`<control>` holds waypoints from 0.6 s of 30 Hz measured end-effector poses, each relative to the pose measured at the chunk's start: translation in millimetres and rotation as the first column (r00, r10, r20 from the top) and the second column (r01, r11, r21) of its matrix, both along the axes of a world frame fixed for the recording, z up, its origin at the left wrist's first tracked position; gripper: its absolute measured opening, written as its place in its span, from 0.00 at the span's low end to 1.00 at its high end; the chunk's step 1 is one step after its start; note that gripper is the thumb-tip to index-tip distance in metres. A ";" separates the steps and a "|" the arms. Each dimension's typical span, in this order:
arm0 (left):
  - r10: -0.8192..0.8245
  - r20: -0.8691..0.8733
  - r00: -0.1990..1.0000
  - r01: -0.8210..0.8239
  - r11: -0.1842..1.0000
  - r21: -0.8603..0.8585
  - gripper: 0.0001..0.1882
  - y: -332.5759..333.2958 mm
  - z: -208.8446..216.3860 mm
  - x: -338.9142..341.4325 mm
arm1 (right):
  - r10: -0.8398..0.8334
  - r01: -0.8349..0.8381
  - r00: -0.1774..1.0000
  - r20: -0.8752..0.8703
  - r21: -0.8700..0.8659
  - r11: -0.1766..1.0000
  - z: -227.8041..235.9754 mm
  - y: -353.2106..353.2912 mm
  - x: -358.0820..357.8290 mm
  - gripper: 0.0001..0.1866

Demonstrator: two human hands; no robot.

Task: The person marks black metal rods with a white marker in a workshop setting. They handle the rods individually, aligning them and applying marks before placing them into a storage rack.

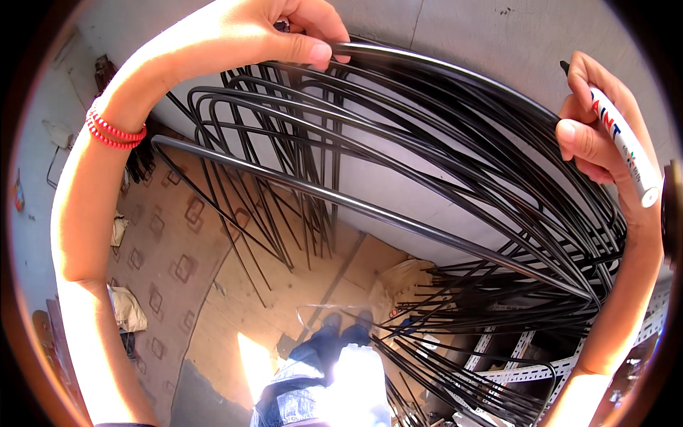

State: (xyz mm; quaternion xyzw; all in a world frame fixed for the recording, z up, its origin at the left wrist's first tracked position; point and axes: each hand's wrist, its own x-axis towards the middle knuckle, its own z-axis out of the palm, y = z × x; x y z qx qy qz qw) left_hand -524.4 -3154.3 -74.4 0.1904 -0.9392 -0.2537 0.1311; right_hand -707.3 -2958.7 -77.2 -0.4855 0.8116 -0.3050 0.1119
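Observation:
My left hand (pixel 284 35), with a red beaded bracelet (pixel 114 132) at its wrist, is closed at the top of the view. Its thumb and fingertips pinch a long black metal rod (pixel 441 60). Off to the right, my right hand (pixel 594 128) has its thumb and fingers closed on the same rod. A white marker pen (pixel 637 167) with a dark tip is also held in that hand, lying across the fingers. Below the rod hang many bent black rods (pixel 356 142) in a dense bundle, their bends at the left and loose ends pointing down.
A pale wall (pixel 484 28) stands behind the rods. More black rods (pixel 469 384) fan out at lower right, over a perforated white metal rack (pixel 526 370). Patterned floor covering (pixel 163 285) lies at left, with a beige bag (pixel 128 309) beside it. My legs (pixel 306 377) show below.

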 end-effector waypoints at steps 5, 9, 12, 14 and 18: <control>-0.375 -0.131 0.918 0.364 0.926 -0.102 0.11 -66.3 0.9 -2.7 | 0.000 -0.001 0.999 -0.050 -0.018 1.000 40.9 2.5 14.6 0.23; -0.369 -0.179 0.912 0.254 0.851 -0.461 0.11 -51.3 43.5 -3.3 | -0.053 0.033 0.991 -0.124 -0.157 0.987 77.9 13.5 23.1 0.13; -0.361 -0.301 0.883 0.211 0.876 -0.434 0.08 -29.7 72.5 -5.3 | -0.074 -0.012 0.926 -0.371 -0.226 0.974 100.5 28.0 23.2 0.09; -0.306 -0.319 0.897 0.138 0.880 -0.454 0.07 -22.2 87.5 -2.7 | -0.309 0.309 0.867 -0.390 -0.067 0.949 125.7 37.1 37.4 0.26; -0.365 -0.377 0.851 0.100 0.818 -0.567 0.07 -7.4 105.8 0.8 | -0.084 -0.015 0.929 -0.362 -0.262 0.965 135.5 70.2 22.3 0.10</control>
